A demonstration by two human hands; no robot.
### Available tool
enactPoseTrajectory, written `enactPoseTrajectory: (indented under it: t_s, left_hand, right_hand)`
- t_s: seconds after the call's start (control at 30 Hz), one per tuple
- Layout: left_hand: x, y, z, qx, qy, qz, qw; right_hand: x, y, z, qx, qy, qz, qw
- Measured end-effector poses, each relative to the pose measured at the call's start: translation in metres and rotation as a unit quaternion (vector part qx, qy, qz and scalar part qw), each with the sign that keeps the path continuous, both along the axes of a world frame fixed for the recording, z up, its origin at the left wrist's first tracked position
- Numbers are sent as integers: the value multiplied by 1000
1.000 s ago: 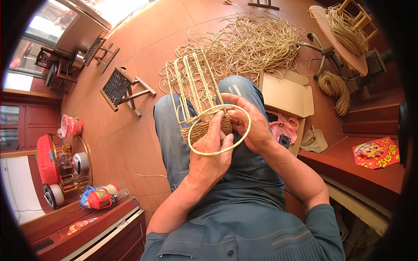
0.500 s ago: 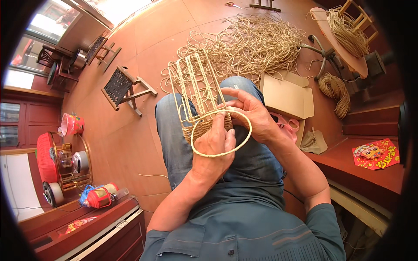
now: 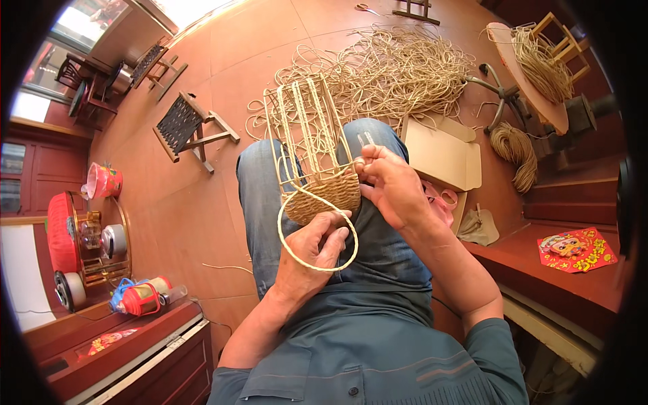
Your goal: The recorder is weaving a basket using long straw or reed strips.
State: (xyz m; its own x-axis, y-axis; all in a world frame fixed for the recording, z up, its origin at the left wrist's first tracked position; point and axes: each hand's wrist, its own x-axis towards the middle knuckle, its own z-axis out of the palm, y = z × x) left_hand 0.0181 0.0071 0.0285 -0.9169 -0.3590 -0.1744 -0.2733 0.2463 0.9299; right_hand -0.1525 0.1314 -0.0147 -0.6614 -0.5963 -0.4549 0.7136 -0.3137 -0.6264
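Partly woven basket (image 3: 327, 196); right hand (image 3: 393, 185), fingers pinched, at its edge; left hand (image 3: 312, 253), half-curled, at cord loop (image 3: 331, 271); holds unclear; open box (image 3: 442, 152) nearby.

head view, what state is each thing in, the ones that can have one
basket, partly woven: tight weave at the near end, open strands beyond
cord loop, open, crossing in front of the left hand
right hand, fingers bent, fingertips at the basket's right edge
cord pile, loose and tangled
cord bundle, gathered
cardboard box, open
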Motion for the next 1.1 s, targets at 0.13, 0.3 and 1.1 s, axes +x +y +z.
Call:
enactPoseTrajectory:
  t_s: [0.13,0.3,1.1]
  left_hand:
    - [0,-1,0,75,-25,-9,997]
    - [-16,1,1,-33,47,-11,998]
    - [-85,29,-22,-391,147,-43,908]
  right_hand:
    - [-12,5,0,-50,-33,22,998]
    - [-17,9,10,-66,-48,45,996]
    - [-354,393,21,193,95,-366,905]
